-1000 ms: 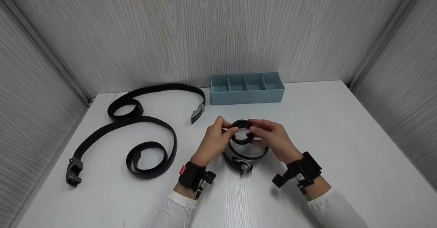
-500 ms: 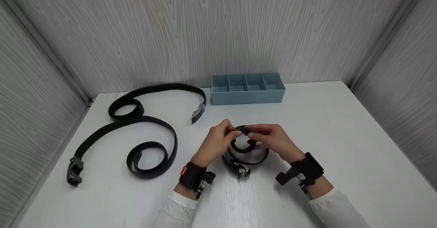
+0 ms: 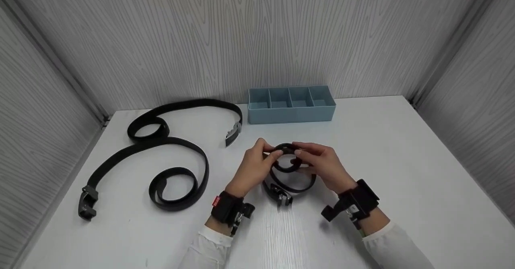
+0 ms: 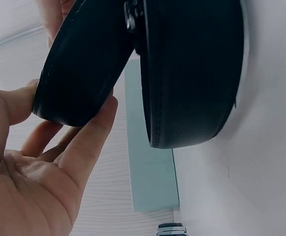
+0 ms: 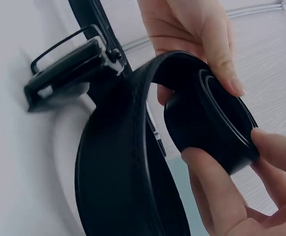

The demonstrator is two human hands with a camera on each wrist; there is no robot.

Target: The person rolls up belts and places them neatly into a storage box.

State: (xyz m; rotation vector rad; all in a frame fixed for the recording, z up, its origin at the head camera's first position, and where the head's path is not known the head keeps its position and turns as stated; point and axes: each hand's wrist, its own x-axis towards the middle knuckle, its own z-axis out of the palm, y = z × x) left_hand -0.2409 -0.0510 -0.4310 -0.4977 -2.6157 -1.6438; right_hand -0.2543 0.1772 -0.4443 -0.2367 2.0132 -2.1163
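left hand, right hand, both curled round black belt

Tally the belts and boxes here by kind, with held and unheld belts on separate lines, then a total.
Held black belt: 1
Unheld black belts: 2
Blue compartmented box: 1
Total: 4
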